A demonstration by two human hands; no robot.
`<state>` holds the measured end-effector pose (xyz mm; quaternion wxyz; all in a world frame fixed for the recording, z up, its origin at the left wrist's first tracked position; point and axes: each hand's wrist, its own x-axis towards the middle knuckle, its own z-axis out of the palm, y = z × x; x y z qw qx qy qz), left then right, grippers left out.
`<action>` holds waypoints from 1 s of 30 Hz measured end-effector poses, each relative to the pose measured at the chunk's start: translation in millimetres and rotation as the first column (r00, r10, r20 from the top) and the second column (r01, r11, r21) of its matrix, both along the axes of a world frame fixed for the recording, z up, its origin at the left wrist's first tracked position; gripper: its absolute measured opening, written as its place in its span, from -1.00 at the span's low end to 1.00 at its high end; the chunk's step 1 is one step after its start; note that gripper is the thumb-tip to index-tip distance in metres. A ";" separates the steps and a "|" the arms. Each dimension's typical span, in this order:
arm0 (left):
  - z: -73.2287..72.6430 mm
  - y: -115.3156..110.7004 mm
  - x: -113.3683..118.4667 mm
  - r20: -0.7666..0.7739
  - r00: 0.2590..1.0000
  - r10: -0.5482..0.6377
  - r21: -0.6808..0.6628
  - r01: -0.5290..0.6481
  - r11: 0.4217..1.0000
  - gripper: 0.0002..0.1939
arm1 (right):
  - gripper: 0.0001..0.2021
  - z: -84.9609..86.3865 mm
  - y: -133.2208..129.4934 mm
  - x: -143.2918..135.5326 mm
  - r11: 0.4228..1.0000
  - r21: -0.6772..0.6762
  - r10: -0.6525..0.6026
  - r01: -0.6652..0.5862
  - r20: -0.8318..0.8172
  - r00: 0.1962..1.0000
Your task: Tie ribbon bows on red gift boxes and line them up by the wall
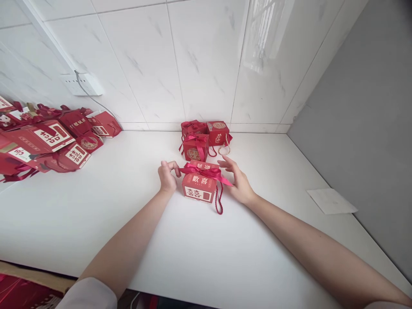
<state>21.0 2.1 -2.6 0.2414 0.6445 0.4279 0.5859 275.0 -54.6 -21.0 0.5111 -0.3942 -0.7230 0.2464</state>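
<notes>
Fingers of my left hand (168, 177) are half curled, those of my right hand (240, 182) loosely spread, neither visibly gripping; contact I can't tell. The ribboned red box (198, 185) sits between them, its front edge running hand to hand, the right fingers overlapping its ribbon (206, 173).

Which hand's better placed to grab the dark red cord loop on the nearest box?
Right hand, I'd say: the cord loop hangs on that side of the nearest box. The left hand is at the opposite side, with the box between.
</notes>
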 end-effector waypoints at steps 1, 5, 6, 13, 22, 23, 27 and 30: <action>2.5 0.9 0.4 0.061 0.997 0.043 -0.016 -0.042 0.999 -0.31 | -0.47 0.3 1.0 0.0 0.998 -0.018 -0.053 0.052 -0.056 0.997; 21.9 -2.3 4.2 0.108 0.994 0.029 0.026 -0.032 0.999 -0.72 | -0.71 3.0 0.6 1.8 0.978 -0.123 -0.193 0.167 -0.249 0.949; 28.5 -5.3 5.3 0.047 0.999 -0.013 0.034 0.011 0.999 -0.76 | -0.71 4.1 -1.4 1.6 0.978 -0.143 -0.189 0.154 -0.275 0.943; 66.0 -32.4 13.2 -0.514 0.813 -0.273 -0.031 0.301 0.953 -0.86 | -0.72 15.7 -26.4 -17.0 0.984 -0.178 -0.045 -0.019 -0.349 0.936; 79.9 -38.7 8.1 -0.545 0.758 -0.358 -0.185 0.308 0.933 -0.90 | -0.85 38.5 -50.7 -33.5 0.991 -0.134 -0.035 -0.027 -0.442 0.896; 80.4 -39.6 9.2 -0.549 0.758 -0.354 -0.195 0.296 0.935 -0.90 | -0.86 40.8 -54.3 -35.1 0.988 -0.142 -0.015 -0.057 -0.460 0.888; 78.2 -43.6 17.7 -0.564 0.775 -0.285 -0.167 0.231 0.959 -0.90 | -0.86 44.4 -72.3 -45.5 0.961 -0.173 0.103 -0.214 -0.495 0.863; 74.0 -47.8 24.6 -0.552 0.796 -0.249 -0.140 0.206 0.969 -0.91 | -0.82 39.8 -84.5 -56.2 0.904 -0.261 0.182 -0.340 -0.484 0.856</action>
